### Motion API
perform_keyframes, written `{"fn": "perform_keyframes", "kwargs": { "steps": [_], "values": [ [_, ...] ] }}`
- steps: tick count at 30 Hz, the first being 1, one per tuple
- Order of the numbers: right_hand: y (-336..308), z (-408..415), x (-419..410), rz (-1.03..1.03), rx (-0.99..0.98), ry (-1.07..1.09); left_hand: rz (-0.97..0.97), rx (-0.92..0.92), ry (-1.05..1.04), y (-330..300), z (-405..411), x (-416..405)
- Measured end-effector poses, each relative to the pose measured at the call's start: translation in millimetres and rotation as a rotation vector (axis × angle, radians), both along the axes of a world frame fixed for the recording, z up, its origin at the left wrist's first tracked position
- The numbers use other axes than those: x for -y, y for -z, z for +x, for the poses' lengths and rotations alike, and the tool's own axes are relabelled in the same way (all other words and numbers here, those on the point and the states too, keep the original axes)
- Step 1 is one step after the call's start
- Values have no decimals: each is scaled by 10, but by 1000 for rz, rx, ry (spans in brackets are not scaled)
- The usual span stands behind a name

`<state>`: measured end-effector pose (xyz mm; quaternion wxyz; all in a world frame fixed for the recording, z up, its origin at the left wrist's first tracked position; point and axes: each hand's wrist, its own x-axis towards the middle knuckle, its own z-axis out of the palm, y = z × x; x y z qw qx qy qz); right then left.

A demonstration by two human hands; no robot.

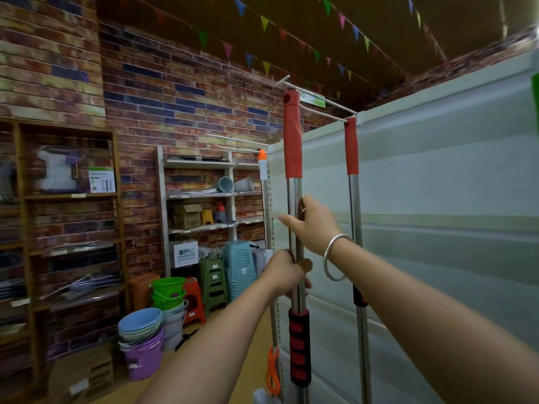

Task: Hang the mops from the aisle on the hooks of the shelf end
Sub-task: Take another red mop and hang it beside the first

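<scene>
Both hands, left hand [284, 272] and right hand [313, 225], fingers wrapped round the red-capped steel mop pole [293, 147], lifting its hole toward the white wire hook [315, 94]

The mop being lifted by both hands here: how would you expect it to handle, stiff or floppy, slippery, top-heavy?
The held mop has a straight metal pole, so it is probably stiff. Both the left hand and right hand grip bare shiny metal, likely slicker than the ribbed foam sleeve below. Long and held mid-pole, its top may sway near the hook.
</scene>
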<state>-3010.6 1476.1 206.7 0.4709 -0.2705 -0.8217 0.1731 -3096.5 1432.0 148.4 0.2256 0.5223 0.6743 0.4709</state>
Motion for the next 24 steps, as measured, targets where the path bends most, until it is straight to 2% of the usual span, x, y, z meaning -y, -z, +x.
{"fn": "perform_keyframes", "kwargs": {
  "steps": [10,17,24],
  "values": [
    [-229,-392,-563,13,-2,17,8,-39,46,-276,-355,-512],
    [-327,-465,-661,114,13,82,19,-27,118,-376,-444,-622],
    [-355,-386,-695,132,52,149,12,-54,218,-395,-406,-681]
  ]
}}
